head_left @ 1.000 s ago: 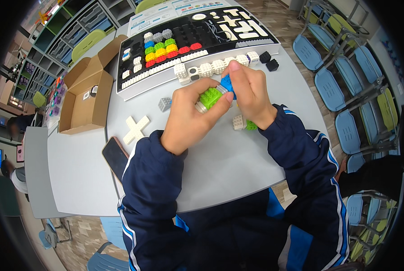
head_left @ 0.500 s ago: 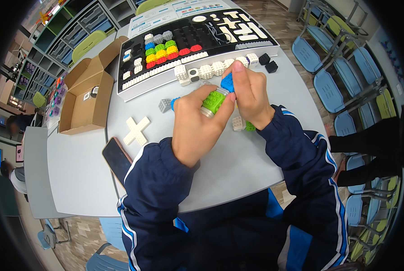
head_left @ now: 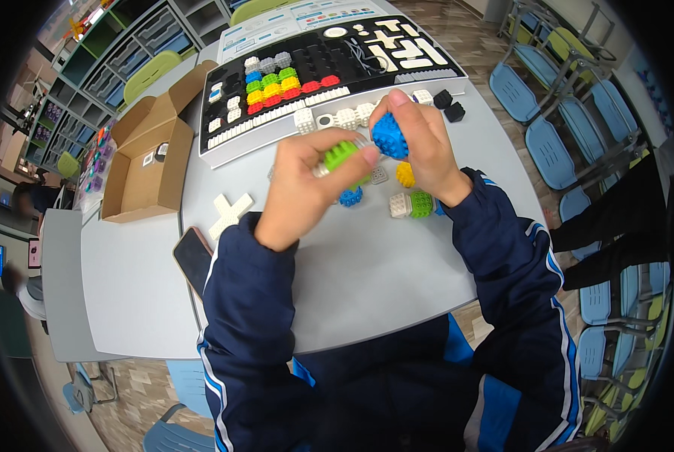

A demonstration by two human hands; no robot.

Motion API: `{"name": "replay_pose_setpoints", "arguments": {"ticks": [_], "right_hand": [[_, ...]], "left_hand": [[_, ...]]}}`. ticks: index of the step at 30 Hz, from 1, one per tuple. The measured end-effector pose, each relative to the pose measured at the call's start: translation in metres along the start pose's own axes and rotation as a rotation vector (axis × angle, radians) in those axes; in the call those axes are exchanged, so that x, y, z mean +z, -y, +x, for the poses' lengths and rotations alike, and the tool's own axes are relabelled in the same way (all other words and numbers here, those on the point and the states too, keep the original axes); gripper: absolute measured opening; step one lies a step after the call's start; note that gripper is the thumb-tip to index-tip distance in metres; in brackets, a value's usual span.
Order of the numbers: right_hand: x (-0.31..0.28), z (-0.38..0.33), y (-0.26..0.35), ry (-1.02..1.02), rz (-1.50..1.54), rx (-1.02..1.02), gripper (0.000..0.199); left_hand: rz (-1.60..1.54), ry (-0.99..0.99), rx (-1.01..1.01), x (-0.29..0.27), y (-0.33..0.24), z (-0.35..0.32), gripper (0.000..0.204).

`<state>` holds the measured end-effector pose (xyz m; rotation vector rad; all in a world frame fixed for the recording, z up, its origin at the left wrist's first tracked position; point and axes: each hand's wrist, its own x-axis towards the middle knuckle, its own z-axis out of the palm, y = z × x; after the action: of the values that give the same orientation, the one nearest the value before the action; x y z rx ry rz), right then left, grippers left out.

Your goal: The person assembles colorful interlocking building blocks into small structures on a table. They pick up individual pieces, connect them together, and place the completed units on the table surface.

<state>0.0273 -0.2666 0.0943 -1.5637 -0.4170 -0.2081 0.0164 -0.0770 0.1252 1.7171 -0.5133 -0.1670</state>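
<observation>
Between the thumb and fingers of my left hand [head_left: 301, 184] is a green building block [head_left: 342, 157] with a pale end, slightly blurred. My right hand [head_left: 421, 147] pinches a round blue studded block [head_left: 389, 137]. The two pieces are held apart, close to each other above the table. Below them lie another blue block [head_left: 350, 197], a yellow block [head_left: 405, 174] and a small grey block [head_left: 380, 175]. Near my right wrist rests a joined white and green block piece [head_left: 411, 204].
A black tray [head_left: 307, 64] of coloured blocks and white parts stands at the back, with a row of white blocks [head_left: 346, 118] before it. Two black blocks [head_left: 453, 113] sit to its right. On the left are an open cardboard box [head_left: 142, 175], a white cross-shaped plate [head_left: 228, 215] and a phone [head_left: 193, 258].
The blue block has come away from the green one. My left hand has shifted left with the green block, and pieces on the table beneath are now uncovered.
</observation>
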Motion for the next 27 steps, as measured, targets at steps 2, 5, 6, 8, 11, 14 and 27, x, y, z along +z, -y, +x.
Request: {"name": "replay_pose_setpoints", "arguments": {"ticks": [2, 5, 6, 8, 11, 14, 27], "right_hand": [[-0.002, 0.002, -0.004, 0.007, -0.083, -0.057, 0.044], [0.000, 0.005, 0.006, 0.286, -0.449, 0.059, 0.032], [0.003, 0.003, 0.008, 0.401, -0.535, 0.074, 0.029], [0.014, -0.008, 0.013, 0.632, -0.704, 0.102, 0.027], [0.022, -0.026, -0.006, 0.854, -0.655, -0.067, 0.030], [0.031, -0.033, -0.019, 0.848, -0.794, -0.224, 0.035], [0.042, -0.031, -0.032, 0.429, -0.858, -0.428, 0.025]], "left_hand": [[-0.120, -0.039, -0.034, -0.015, 0.000, 0.003, 0.024], [-0.214, -0.174, 0.051, -0.026, 0.004, 0.007, 0.032], [-0.229, -0.233, 0.103, -0.029, 0.005, 0.008, 0.035], [-0.276, -0.200, 0.072, -0.041, 0.008, 0.010, 0.039], [-0.447, -0.094, -0.014, -0.046, 0.008, 0.013, 0.046], [-0.455, -0.120, -0.014, -0.040, 0.012, 0.014, 0.053], [-0.443, -0.048, -0.013, -0.036, 0.018, 0.017, 0.048]]}}
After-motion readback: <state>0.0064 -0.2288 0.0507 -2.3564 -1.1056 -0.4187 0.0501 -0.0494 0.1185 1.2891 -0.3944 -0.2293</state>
